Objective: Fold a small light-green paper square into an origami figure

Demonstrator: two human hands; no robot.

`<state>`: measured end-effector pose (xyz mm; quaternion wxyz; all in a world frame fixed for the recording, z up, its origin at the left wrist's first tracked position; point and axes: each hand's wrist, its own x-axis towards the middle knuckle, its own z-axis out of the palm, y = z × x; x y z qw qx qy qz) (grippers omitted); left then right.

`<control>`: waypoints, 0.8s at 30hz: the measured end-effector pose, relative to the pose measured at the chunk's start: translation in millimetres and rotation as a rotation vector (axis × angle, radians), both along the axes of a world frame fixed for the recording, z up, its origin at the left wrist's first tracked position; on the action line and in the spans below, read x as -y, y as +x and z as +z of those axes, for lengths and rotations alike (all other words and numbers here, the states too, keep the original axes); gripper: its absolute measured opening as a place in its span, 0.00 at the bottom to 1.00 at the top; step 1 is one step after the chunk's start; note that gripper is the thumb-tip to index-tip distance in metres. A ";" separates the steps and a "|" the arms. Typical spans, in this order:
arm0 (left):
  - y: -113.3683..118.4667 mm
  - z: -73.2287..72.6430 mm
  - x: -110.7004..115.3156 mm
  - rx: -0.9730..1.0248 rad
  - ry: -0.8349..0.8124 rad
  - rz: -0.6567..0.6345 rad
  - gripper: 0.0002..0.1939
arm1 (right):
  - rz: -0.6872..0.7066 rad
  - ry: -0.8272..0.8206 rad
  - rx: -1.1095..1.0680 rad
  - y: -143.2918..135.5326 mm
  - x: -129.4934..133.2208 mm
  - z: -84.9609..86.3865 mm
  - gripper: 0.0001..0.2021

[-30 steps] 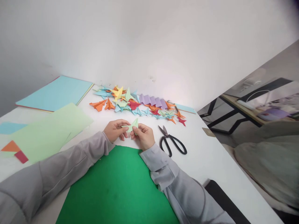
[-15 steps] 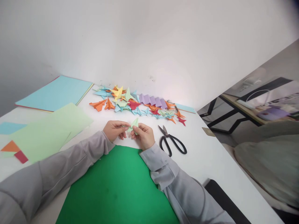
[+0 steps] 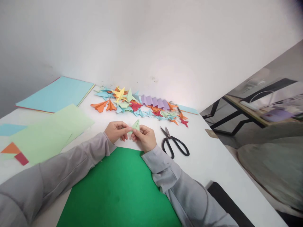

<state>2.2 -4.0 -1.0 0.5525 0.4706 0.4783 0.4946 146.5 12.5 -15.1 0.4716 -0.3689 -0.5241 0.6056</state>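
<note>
A small folded piece of light green paper, pointed at its top, is held between my two hands just beyond the far edge of a green sheet. My left hand pinches its left edge between thumb and fingers. From the other side my right hand grips it, thumb in front and fingers curled behind. Part of the paper's lower end is hidden by the fingers. To the right of my right hand lie black-handled scissors, blades slightly apart.
Folded paper shapes in several colours lie along the wall, with a pleated purple strip among them. Blue sheets and light green sheets lie at left. A black object sits near the right table edge.
The folded light green paper has turned slightly in my fingers, and more of its pointed top shows. My right thumb has shifted a little left and down along it.
</note>
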 end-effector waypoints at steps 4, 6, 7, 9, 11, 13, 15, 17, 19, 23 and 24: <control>-0.2 0.5 0.6 0.003 0.017 -0.008 0.16 | 0.008 -0.002 -0.008 0.4 -0.4 -0.8 0.11; -0.8 -0.4 0.2 0.015 0.025 -0.010 0.17 | 0.015 -0.015 -0.009 0.4 -0.6 -1.6 0.11; -1.1 -1.1 -0.2 0.021 0.026 -0.008 0.17 | 0.019 -0.019 -0.001 0.3 -0.6 -2.0 0.11; -1.8 -2.6 -1.3 0.031 0.024 -0.005 0.18 | 0.026 -0.017 0.024 0.2 -0.2 -2.3 0.12; -2.5 -4.0 -2.5 0.035 0.024 -0.008 0.18 | 0.033 -0.006 0.047 0.3 0.3 -2.0 0.13; -3.2 -5.0 -3.3 0.035 0.026 -0.021 0.17 | 0.039 0.007 0.059 0.5 0.8 -1.2 0.14; -3.8 -5.3 -3.6 0.041 0.021 -0.035 0.17 | 0.040 0.019 0.072 0.6 1.1 -0.3 0.15; -3.9 -4.8 -3.6 0.064 0.002 -0.040 0.17 | 0.035 0.028 0.086 0.6 1.1 0.5 0.16; -3.4 -3.6 -3.5 0.093 -0.023 -0.029 0.18 | 0.023 0.033 0.091 0.4 0.9 0.7 0.16; -1.4 -0.8 -3.6 0.151 -0.060 0.029 0.18 | 0.002 0.035 0.070 -0.1 0.1 -1.1 0.15; -1.0 -0.3 -3.7 0.163 -0.059 0.046 0.18 | 0.001 0.034 0.063 -0.1 -0.1 -1.9 0.15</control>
